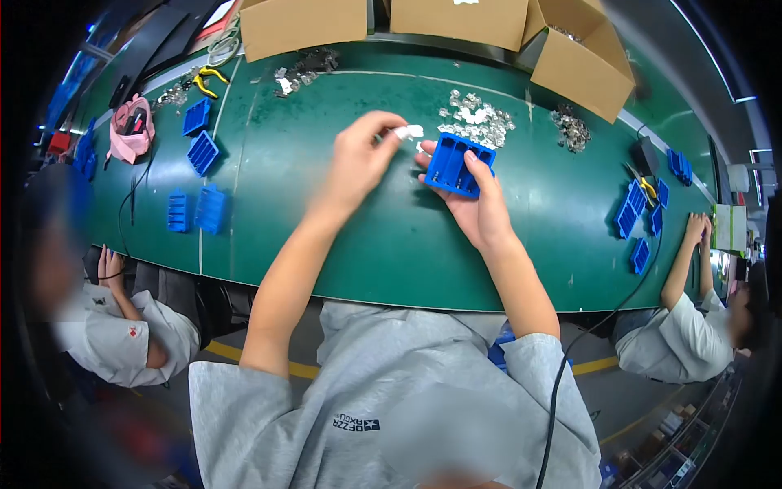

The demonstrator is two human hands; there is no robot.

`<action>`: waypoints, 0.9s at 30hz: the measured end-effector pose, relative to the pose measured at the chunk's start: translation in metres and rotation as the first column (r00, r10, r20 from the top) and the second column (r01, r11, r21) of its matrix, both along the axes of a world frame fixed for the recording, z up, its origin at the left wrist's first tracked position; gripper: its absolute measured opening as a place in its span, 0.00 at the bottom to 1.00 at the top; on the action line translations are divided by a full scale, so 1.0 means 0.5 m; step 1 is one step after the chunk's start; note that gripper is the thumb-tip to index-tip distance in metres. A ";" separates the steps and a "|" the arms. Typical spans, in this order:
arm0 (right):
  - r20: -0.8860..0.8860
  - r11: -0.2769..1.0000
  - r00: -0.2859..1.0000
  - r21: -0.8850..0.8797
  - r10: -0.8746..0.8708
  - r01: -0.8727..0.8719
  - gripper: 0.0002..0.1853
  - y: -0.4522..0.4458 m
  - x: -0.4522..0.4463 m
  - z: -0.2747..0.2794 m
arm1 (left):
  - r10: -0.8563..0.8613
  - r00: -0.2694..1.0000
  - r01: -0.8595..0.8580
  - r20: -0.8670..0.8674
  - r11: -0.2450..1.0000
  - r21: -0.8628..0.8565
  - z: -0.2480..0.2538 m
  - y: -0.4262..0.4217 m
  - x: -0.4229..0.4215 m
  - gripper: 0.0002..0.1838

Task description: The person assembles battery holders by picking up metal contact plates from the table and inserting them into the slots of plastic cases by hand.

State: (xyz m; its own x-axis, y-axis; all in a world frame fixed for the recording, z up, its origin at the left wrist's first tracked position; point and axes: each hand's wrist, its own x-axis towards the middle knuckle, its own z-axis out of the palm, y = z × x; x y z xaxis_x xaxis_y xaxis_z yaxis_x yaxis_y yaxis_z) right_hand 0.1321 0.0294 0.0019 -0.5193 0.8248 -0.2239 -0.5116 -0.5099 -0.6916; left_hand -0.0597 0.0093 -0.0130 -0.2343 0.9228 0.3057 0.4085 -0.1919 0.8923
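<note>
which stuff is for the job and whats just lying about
In the job:
rectangular blue plastic case in right hand
small white piece in left hand
likely, loose clear and white pieces

Seemingly just lying about:
pink pouch
yellow-handled pliers, left

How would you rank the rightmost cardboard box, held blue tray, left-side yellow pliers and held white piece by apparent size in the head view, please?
Largest to smallest:
cardboard box
blue tray
yellow pliers
white piece

Star logo (371, 425) w/ lettering (348, 425) on grey shirt (366, 359) chest; txt illeg.
</note>
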 end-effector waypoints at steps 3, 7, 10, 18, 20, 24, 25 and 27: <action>-0.032 1.000 0.999 -0.023 0.007 -0.007 0.23 0.007 0.007 -0.006 | -0.148 0.989 0.148 -0.009 0.989 -0.011 0.008 -0.015 0.024 0.06; 0.074 0.999 0.997 0.027 -0.020 0.018 0.22 0.009 0.011 -0.005 | -0.195 0.967 0.203 0.161 0.979 -0.034 0.001 -0.011 0.026 0.08; 0.114 0.996 0.992 0.071 -0.052 0.044 0.23 0.009 0.010 -0.002 | -0.176 0.867 0.260 0.466 0.958 -0.122 0.007 -0.011 0.031 0.09; 0.266 0.982 0.955 0.168 -0.130 0.087 0.22 0.003 0.006 -0.027 | -0.198 0.840 0.379 0.505 0.880 -0.285 0.007 -0.007 0.004 0.09; 0.271 0.978 0.952 0.190 -0.141 0.091 0.22 0.004 0.007 -0.029 | -0.189 0.837 0.385 0.514 0.871 -0.306 0.008 -0.008 0.006 0.09; 0.291 0.969 0.943 0.226 -0.163 0.098 0.22 0.004 0.007 -0.028 | -0.197 0.841 0.379 0.504 0.879 -0.290 0.005 -0.010 0.010 0.08; 0.284 0.971 0.947 0.222 -0.150 0.087 0.22 0.003 0.006 -0.027 | -0.209 0.841 0.376 0.498 0.889 -0.262 0.002 -0.011 0.011 0.08; 0.270 0.975 0.955 0.214 -0.124 0.066 0.23 0.001 0.005 -0.021 | -0.183 0.889 0.304 0.419 0.921 -0.242 -0.009 -0.007 0.004 0.07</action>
